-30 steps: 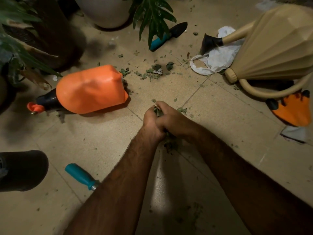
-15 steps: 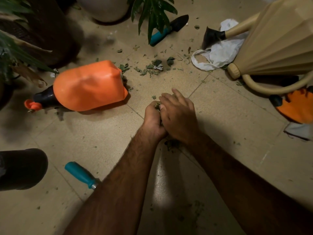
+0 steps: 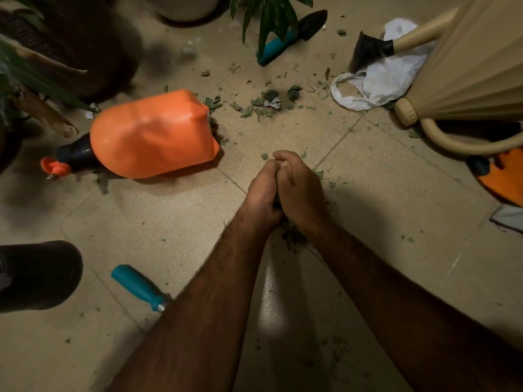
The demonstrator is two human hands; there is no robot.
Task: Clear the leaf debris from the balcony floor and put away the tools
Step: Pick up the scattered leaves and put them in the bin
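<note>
My left hand (image 3: 261,193) and my right hand (image 3: 301,190) are pressed together low over the beige tiled floor (image 3: 169,222), fingers curled round a clump of green leaf debris (image 3: 293,236) that pokes out below the wrists. More loose leaf bits (image 3: 263,104) lie scattered on the tiles beyond the hands. An orange spray bottle (image 3: 152,134) lies on its side to the left. A teal-handled trowel (image 3: 285,38) lies at the top. A second teal tool handle (image 3: 138,287) lies near my left forearm, its head hidden.
A beige watering can (image 3: 475,66) stands at the right over a white plastic bag (image 3: 376,80). An orange and black item (image 3: 506,176) lies at the right edge. Plant pots (image 3: 184,7) and foliage crowd the top left. A dark rounded object (image 3: 36,275) sits lower left.
My right hand, flat with fingers stretched out half a second ago, has curled back against the left hand round the leaf clump. The view shifted slightly.
</note>
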